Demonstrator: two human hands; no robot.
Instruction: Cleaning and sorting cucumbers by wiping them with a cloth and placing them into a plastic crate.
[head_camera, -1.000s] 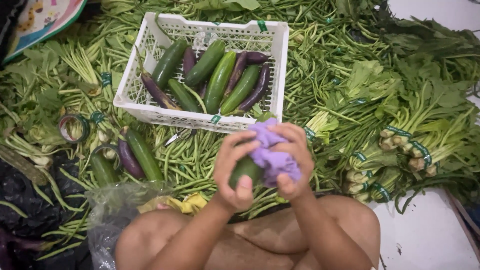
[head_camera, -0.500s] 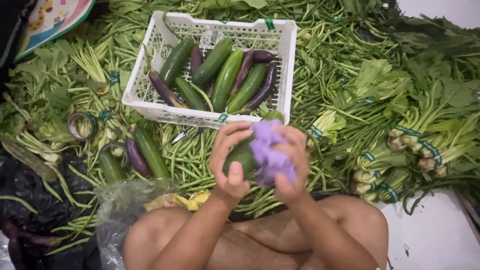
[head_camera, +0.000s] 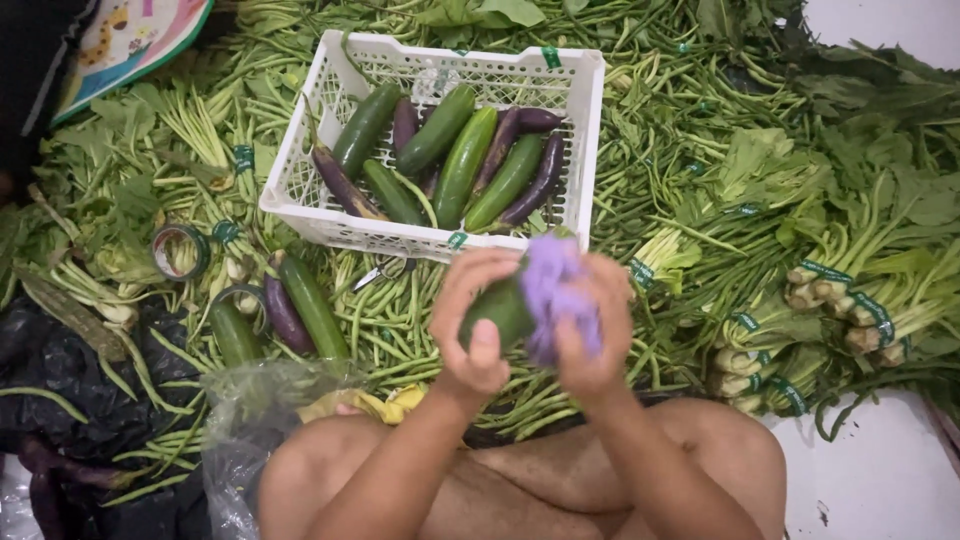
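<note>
Hands (head_camera: 478, 325) around cucumber (head_camera: 497, 312), cloth (head_camera: 552, 290)

Greens (head_camera: 700, 150) crowd around the white basket (head_camera: 590, 130).

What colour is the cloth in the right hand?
The cloth is light purple, seen in the head view.

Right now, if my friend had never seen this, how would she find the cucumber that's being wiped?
Start at the white basket full of cucumbers and purple eggplants, then come down toward the person's knees. Just below the basket's front edge, two hands are held up together: the left hand grips a dark green cucumber and the right hand presses a purple cloth on it. It's the only cucumber off the ground.
</note>
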